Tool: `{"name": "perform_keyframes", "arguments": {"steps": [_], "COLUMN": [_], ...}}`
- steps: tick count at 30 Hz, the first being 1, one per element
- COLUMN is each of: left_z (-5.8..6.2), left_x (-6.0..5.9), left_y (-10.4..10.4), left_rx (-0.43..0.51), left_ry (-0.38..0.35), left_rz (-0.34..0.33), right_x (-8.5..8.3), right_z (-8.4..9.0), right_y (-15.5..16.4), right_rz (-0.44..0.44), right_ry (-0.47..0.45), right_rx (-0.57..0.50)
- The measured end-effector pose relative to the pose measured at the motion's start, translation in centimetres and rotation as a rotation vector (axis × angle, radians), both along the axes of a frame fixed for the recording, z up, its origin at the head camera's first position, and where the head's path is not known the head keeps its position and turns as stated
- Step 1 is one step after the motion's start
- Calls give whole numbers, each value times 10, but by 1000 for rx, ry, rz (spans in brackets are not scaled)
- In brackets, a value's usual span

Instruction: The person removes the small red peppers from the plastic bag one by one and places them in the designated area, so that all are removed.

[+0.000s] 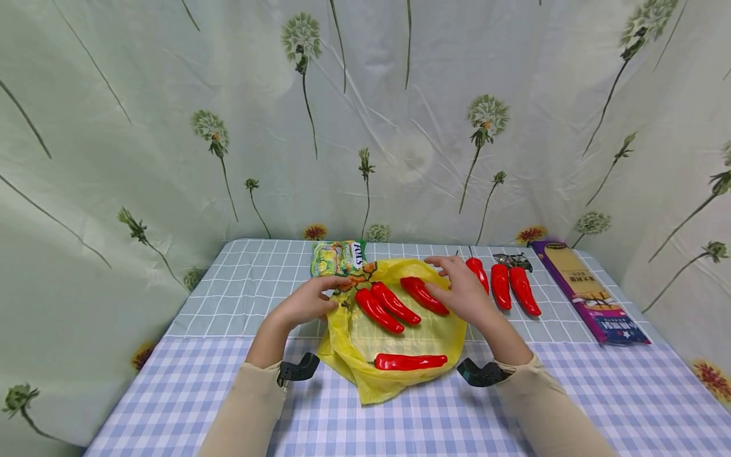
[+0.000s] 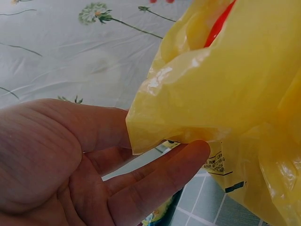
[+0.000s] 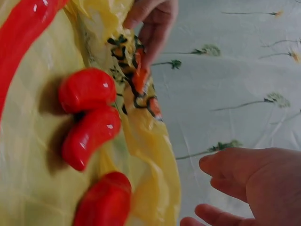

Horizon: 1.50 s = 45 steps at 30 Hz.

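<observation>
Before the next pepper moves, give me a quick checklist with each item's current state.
1. Left hand grips the yellow bag edge: ok.
2. Right hand free, fingers relaxed: ok.
3. Four red peppers on the bag: ok.
4. Three peppers on the table, beside the right hand: ok.
5. Bag mouth open: cannot tell.

A pale green curtain [image 1: 171, 127] printed with dandelion heads and long stems hangs creased behind and to both sides. The surface [image 1: 628, 406] wears a blue-and-white gingham cloth in front and a grey-green grid-pattern cloth [image 1: 251, 285] farther back, evenly lit.
</observation>
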<state>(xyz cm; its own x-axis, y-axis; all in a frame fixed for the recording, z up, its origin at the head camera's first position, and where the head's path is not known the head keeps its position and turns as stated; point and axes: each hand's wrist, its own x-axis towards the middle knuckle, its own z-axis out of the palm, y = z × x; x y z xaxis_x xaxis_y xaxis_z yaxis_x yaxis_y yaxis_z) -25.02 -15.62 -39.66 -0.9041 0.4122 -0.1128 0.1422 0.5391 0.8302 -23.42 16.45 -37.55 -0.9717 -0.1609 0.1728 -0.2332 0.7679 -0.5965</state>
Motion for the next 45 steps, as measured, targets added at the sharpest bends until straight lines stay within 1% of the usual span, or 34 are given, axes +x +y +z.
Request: {"name": "perform_keyframes", "arguments": {"steps": [3,10,14,21,28,35,45], "left_z": [0,0,1,1,2,1,1], "left_x": [0,0,0,0,1,0,0], "left_y": [-1,-3,-3,-3,-3,-3,-3], "left_rx": [4,12,9,-1,17,24,15], "left_ry": [7,4,3,9,-1,1,3], "left_rz": [-10,-19,-21,-19,-12,-24,-20], "right_x": [-1,-8,-10,-16,-21,-21,-21], "right_z": [-3,-13,-17,-25,-35,-37,-38], "right_y": [-9,-25,-32,-42,-48,-53,-55], "right_rz": [40,176,215,228,198,186,177], "right_ry": [-28,-84,-137,-212,-268,-267,-260], "right_rx": [-14,-18,-13,-25,5,22,58]}}
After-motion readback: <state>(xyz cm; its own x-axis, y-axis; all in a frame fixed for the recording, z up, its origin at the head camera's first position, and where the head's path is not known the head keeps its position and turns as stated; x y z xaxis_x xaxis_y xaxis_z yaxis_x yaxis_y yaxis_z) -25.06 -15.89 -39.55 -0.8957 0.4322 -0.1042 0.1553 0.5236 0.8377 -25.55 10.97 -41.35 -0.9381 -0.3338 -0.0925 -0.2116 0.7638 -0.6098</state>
